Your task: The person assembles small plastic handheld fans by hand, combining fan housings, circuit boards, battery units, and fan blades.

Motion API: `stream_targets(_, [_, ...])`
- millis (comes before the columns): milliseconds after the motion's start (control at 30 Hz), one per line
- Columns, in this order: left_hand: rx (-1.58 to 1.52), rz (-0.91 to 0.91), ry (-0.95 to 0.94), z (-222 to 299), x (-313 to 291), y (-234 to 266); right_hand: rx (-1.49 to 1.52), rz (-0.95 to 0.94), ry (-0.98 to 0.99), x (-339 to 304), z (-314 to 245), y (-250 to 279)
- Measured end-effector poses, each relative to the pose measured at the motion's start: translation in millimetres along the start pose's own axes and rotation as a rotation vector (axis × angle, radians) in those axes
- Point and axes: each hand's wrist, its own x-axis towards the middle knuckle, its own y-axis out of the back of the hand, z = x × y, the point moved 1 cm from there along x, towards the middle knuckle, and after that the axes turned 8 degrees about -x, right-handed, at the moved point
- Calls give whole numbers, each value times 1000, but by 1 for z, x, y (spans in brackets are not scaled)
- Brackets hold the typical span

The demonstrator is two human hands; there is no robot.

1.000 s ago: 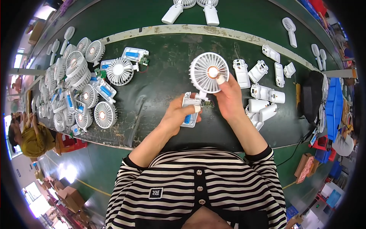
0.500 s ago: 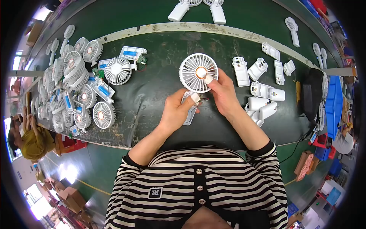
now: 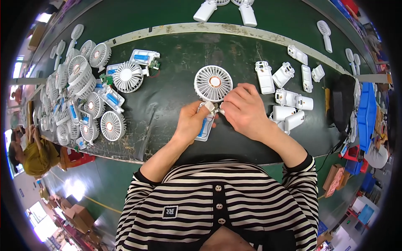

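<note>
Head view: white fan (image 3: 213, 83), orange-ringed hub (image 3: 215, 81), blue cell (image 3: 203, 126) in handle (image 3: 209, 126).

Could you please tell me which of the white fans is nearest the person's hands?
It is the round fan just beyond the left hand and right hand; all others are well away, at the left or beyond the pale strip.

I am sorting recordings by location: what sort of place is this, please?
Probably an assembly workshop: white fans and open casings with blue cells are piled on the left of the scuffed green workbench, and loose white casings lie on the right.
</note>
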Motion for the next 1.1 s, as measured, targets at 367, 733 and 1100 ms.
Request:
stream_targets(367, [-132, -51, 243, 22, -6, -4, 127, -316, 158, 16, 6, 16])
stream_targets(733, [-315, -7, 218, 14, -6, -7, 126, 124, -40, 0, -11, -15])
stream_targets(1100, [-347, 58, 182, 7, 1, -3, -35, -19, -66, 2, -15, -2])
